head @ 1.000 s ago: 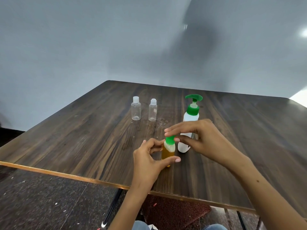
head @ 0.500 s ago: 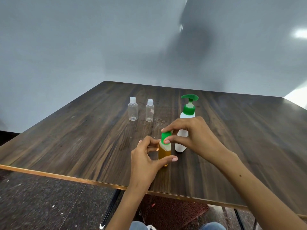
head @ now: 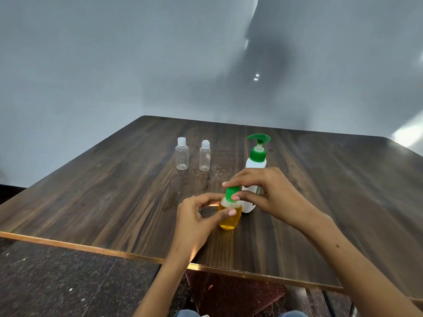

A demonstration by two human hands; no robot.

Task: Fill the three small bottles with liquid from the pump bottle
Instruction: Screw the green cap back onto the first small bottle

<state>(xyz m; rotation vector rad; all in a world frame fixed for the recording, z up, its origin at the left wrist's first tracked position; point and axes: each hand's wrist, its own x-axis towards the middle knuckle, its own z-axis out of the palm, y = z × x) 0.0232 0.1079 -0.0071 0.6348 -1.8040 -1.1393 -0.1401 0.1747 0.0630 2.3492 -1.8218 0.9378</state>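
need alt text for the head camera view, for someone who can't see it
A left hand holds a small amber bottle on a wooden table while the right hand pinches its green cap. Behind stand a white pump bottle and two clear bottles.

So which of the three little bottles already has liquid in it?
The green-capped bottle held in both hands: it is full of amber liquid, while the two white-capped bottles farther back look clear.
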